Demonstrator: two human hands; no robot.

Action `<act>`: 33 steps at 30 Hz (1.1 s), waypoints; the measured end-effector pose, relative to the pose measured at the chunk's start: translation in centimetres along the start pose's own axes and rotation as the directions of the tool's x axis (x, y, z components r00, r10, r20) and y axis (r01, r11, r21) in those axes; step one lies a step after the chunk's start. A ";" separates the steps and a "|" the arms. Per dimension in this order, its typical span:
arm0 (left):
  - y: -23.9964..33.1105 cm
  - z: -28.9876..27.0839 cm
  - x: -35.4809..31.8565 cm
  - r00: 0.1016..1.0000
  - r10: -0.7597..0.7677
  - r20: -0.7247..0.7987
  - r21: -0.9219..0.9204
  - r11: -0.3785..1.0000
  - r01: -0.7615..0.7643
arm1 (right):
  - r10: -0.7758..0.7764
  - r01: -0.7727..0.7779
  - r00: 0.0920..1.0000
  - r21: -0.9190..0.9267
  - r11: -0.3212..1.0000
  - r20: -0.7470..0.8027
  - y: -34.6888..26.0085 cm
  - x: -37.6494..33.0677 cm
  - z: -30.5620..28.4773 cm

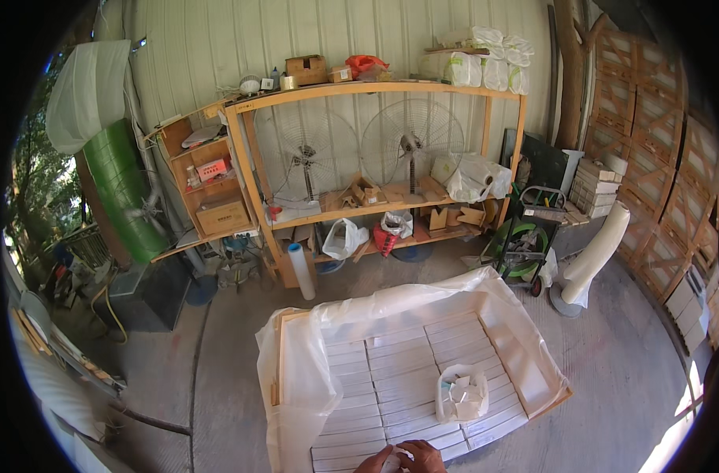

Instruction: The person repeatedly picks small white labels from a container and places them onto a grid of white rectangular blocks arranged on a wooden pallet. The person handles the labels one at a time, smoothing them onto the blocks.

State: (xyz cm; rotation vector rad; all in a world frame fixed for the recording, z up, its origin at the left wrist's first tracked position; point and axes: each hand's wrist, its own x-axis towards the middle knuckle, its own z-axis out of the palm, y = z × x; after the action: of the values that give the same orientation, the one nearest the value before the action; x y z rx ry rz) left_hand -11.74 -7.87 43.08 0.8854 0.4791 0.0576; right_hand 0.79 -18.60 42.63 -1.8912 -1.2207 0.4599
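Note:
At the lower edge, my left hand (374, 460) and my right hand (423, 456) are close together, fingers curled in. Between them shows a bit of a small whitish piece (392, 463), too small to name. Beneath and beyond the hands is a wooden crate (280, 355) lined with clear plastic sheeting (300, 378). Flat white packages (403, 359) fill it in tight rows. On top of them, to the right of my hands, a white plastic bag (446, 410) stands upright and open, with small white and bluish pieces inside.
Behind the crate is a wooden shelf (375, 88) with two large fans, bags and boxes. A roll of film (300, 272) stands before it. To the right are a hand truck (526, 236) and a wrapped white roll (596, 256); slatted wooden crates (639, 118) line the wall.

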 end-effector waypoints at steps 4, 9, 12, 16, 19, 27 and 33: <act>-0.8 0.0 -0.9 0.960 -0.198 -0.195 -0.242 0.959 0.148 | 0.093 -0.092 0.995 0.045 0.995 -0.020 -0.4 -0.1 0.8; -2.4 -0.9 1.0 0.925 -0.217 -0.312 0.281 0.909 0.309 | 0.233 -0.252 0.966 0.190 0.949 0.116 -0.7 -0.2 0.4; -2.6 -1.3 0.8 0.985 -0.106 -0.136 0.276 0.951 0.141 | 0.027 -0.026 1.000 0.150 0.988 -0.009 0.7 -0.5 1.6; -4.7 -2.8 0.7 0.996 -0.038 -0.083 0.086 0.995 0.045 | -0.083 0.083 0.996 0.036 0.996 -0.014 0.0 -0.6 1.5; -4.7 -2.4 0.1 0.993 -0.088 -0.072 -0.274 0.960 0.065 | -0.076 0.076 0.996 -0.005 0.997 -0.049 -1.2 -1.2 1.1; -4.1 -1.9 -0.3 0.986 -0.056 -0.155 -0.034 0.998 0.051 | -0.072 0.068 0.995 -0.051 0.996 -0.071 -1.5 -1.4 1.0; -6.8 -4.0 1.4 0.981 -0.193 -0.016 -0.397 0.902 0.171 | 0.192 -0.202 0.978 0.133 0.970 0.085 0.4 -1.7 2.0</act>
State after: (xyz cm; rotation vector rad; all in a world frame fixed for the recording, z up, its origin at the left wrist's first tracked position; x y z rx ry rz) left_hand -13.22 -9.01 35.27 0.4406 0.5763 0.0059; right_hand -1.12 -19.33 40.96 -1.8954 -1.0207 0.7083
